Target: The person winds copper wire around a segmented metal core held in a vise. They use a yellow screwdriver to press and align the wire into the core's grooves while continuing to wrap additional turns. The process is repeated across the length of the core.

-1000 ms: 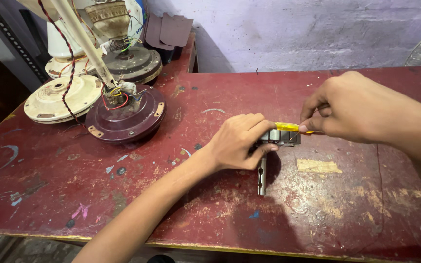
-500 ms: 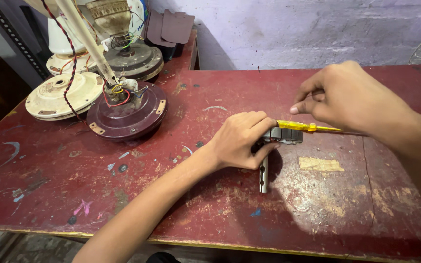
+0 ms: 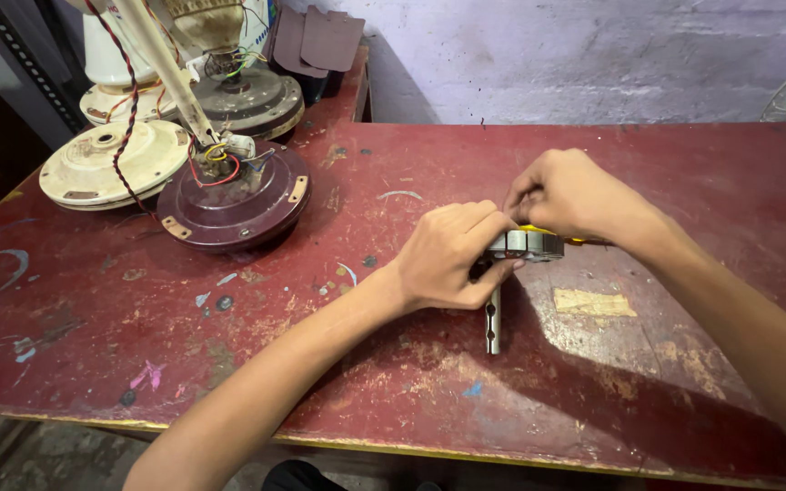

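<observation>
A grey metal part (image 3: 525, 244) is held steady on the surface (image 3: 666, 382) by the left hand (image 3: 448, 255); a yellow tool (image 3: 564, 238) is pinched in the right hand (image 3: 570, 195), tip against it.

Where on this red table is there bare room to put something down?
Bare patches: the table near its front edge, left of the left hand, and the far right beyond the right hand. Crowded: the far left corner, with the maroon fan motor and cream fan parts.

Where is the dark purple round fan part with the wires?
In the head view, the dark purple fan motor housing sits on the red table, left of both hands, beside the cream fan cover.
</observation>
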